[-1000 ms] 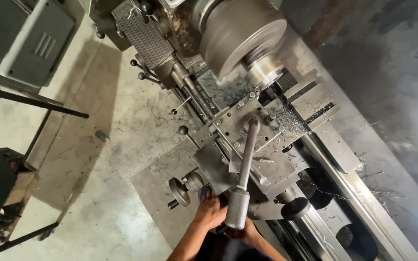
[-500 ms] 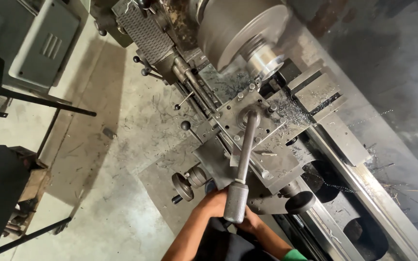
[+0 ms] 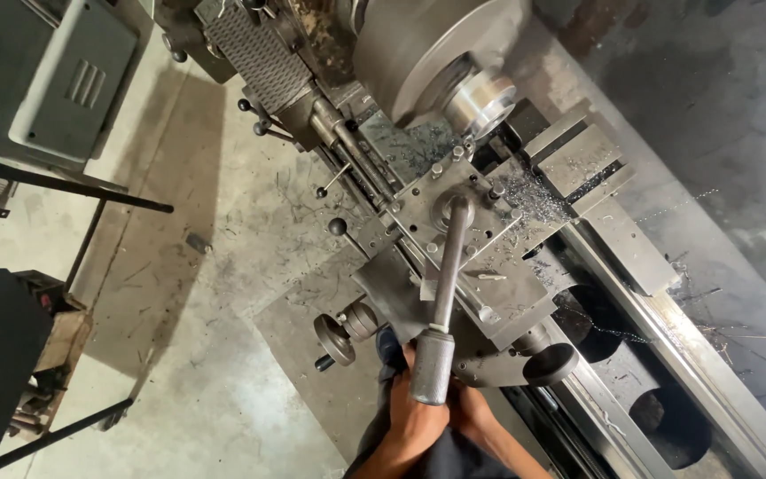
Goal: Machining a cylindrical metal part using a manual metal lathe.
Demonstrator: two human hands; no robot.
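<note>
Item: long lever wrench (image 3: 446, 293) seated on lathe tool post (image 3: 456, 211), handle end at 6 o'clock.
Left hand (image 3: 417, 410): fingers wrapped tight on knurled grip.
Right hand (image 3: 472, 410): tucked behind grip, closure can't tell.
Chuck (image 3: 441, 53) at 12 o'clock; shiny workpiece (image 3: 482, 102) just beside; swarf (image 3: 525, 191) at 2.
Advice: keep socket square on post, pull steady w/ both hands.

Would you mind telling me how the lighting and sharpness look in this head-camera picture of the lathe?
Head view: sharp across the frame, with wide-angle tilt in the lathe bed; glare on the bright round workpiece and the metal chips; the wall top right and the stand at left fall into deep shadow; both hands, left hand and right hand, are dim but clear on the long handle.
</note>
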